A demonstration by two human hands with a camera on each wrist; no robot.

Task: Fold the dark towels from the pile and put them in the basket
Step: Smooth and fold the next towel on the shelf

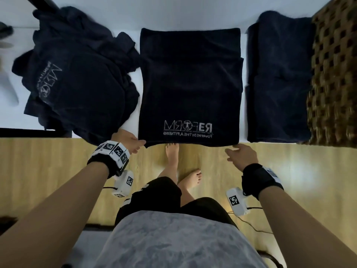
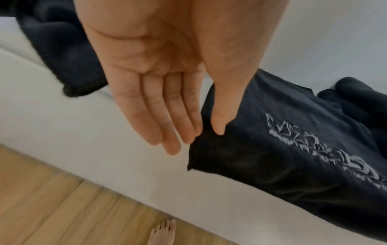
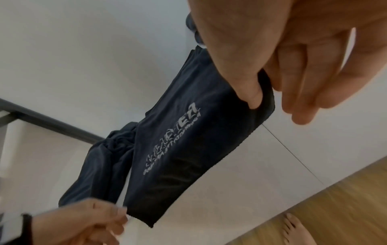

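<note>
A dark towel (image 1: 190, 84) with a white logo lies flat on the white table (image 1: 173, 12), its near edge hanging slightly over the table's front. My left hand (image 1: 135, 145) is at its near left corner. In the left wrist view the fingers (image 2: 159, 116) are straight beside the towel (image 2: 293, 165) and the thumb touches its edge. My right hand (image 1: 238, 152) is at the near right corner. There the thumb lies against the towel (image 3: 188, 149) and the fingers (image 3: 297, 102) hang loosely curled beside it. The crumpled pile (image 1: 77, 74) of dark towels lies on the left. The woven basket (image 1: 332, 84) stands at the far right.
A stack of folded dark towels (image 1: 278, 84) lies between the middle towel and the basket. The table's front edge runs just ahead of my hands. Below it is the wooden floor (image 1: 48, 161) with my bare feet (image 1: 172, 153). A dark bar (image 1: 44, 2) crosses the back left.
</note>
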